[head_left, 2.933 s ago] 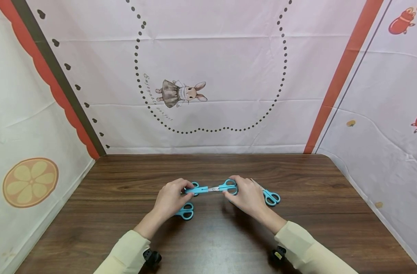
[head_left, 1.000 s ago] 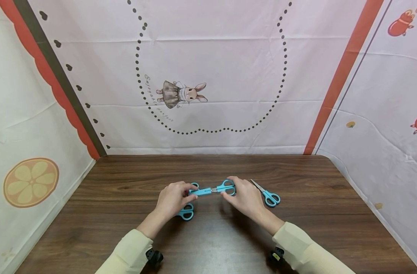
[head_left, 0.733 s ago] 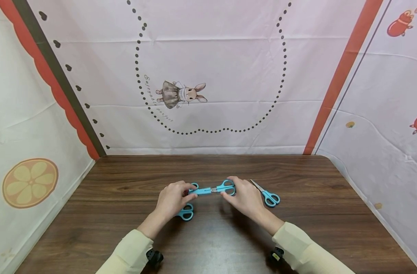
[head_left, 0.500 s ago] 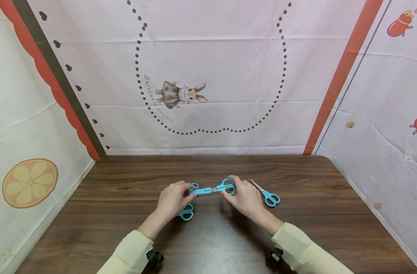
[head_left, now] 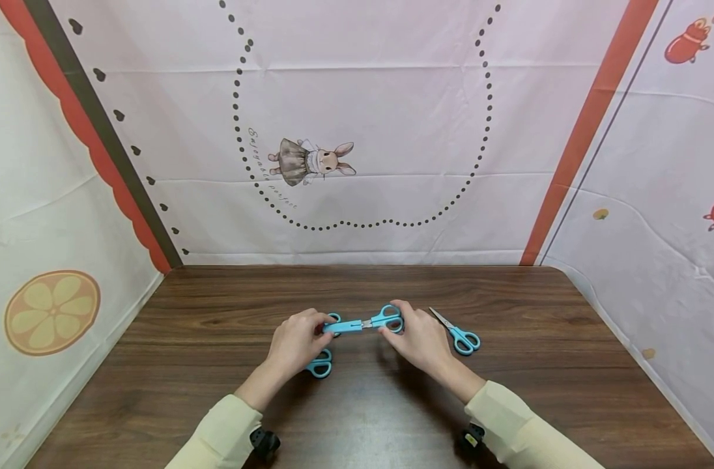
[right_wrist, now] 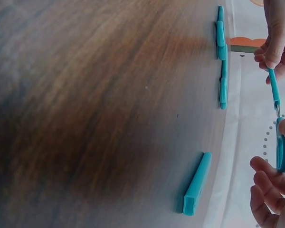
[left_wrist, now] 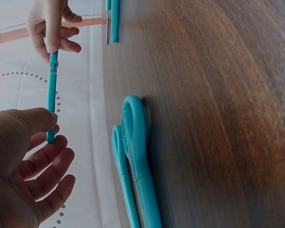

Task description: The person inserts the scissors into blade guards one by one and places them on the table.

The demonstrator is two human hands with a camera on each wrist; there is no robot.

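Above the table, my left hand point(head_left: 294, 340) pinches the light-blue blade cover point(head_left: 344, 327) of a pair of scissors point(head_left: 386, 318) between thumb and index finger. My right hand point(head_left: 423, 337) holds the same scissors by the blue finger loops. A short stretch of metal blade shows between the cover and the handles; the rest of the blade is inside the cover. In the left wrist view, the other left fingers are spread loosely below the cover. The right wrist view has the right thumb and fingers at the handle loops point(right_wrist: 282, 152).
Uncovered scissors point(head_left: 464, 340) lie right of my right hand. Below my left hand lie two covered scissors point(left_wrist: 137, 142), partly hidden in the head view. A loose blue cover point(right_wrist: 197, 185) lies on the brown table point(head_left: 357, 417). Printed cloth point(head_left: 392, 130) hangs behind.
Since 2.9 s ago, the cover and handles have come closer together, so less blade shows. Over the last second both hands have stayed nearly still, with the scissors tilting slightly.
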